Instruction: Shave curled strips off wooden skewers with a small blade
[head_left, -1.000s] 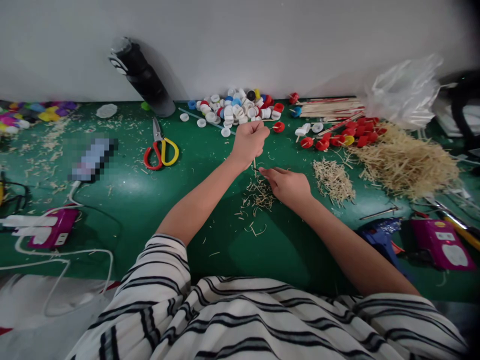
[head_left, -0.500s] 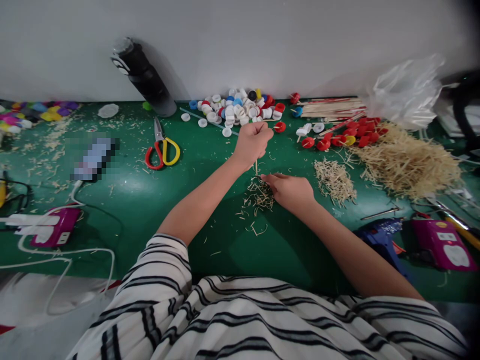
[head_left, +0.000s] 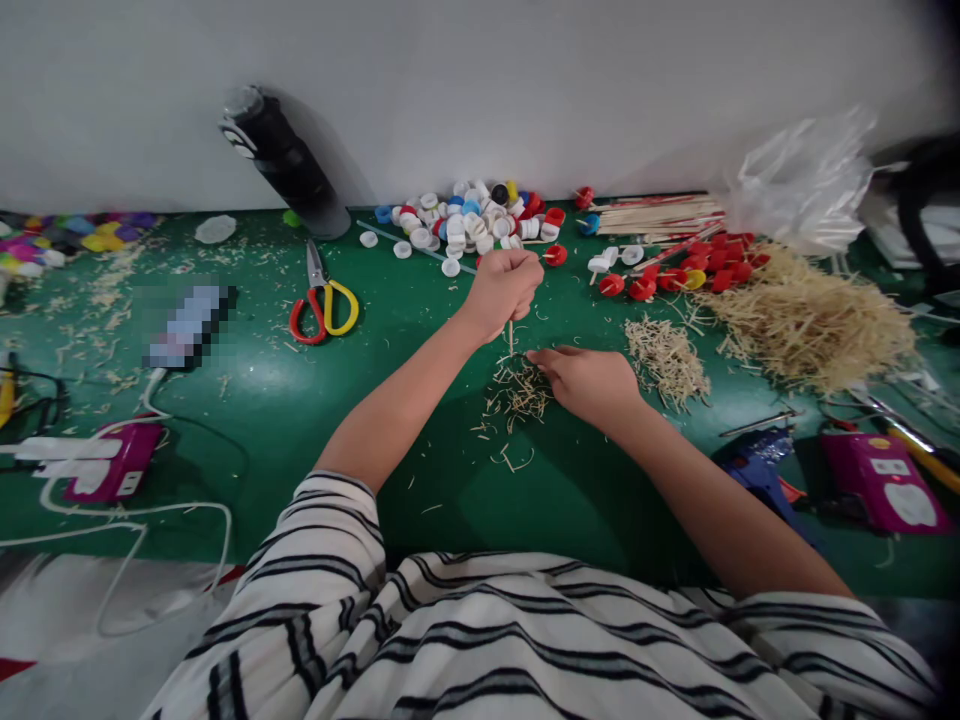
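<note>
My left hand (head_left: 504,290) is closed, and a thin wooden stick (head_left: 511,340) points down from beneath its fingers. What else the fist covers is hidden. Just below and to the right, my right hand (head_left: 589,382) pinches close to the stick's lower end. Whatever sits between its fingertips is too small to make out. Under both hands lies a small heap of short straw-coloured strands (head_left: 517,400). Behind my left hand, white, red and blue bottle caps (head_left: 469,225) are piled by the wall. One red cap with a stick (head_left: 555,256) lies close by.
Scissors (head_left: 328,300) and a black bottle (head_left: 289,165) stand left. At right are a smaller strand pile (head_left: 667,362), a large straw heap (head_left: 817,320), red caps with sticks (head_left: 724,262), wooden sticks (head_left: 652,218), a blue glue gun (head_left: 765,475) and a purple power socket (head_left: 885,483).
My right hand has shifted very slightly to the right, still pinched near the stick's lower end. My left hand keeps its hold on the stick. The whole view has moved a little.
</note>
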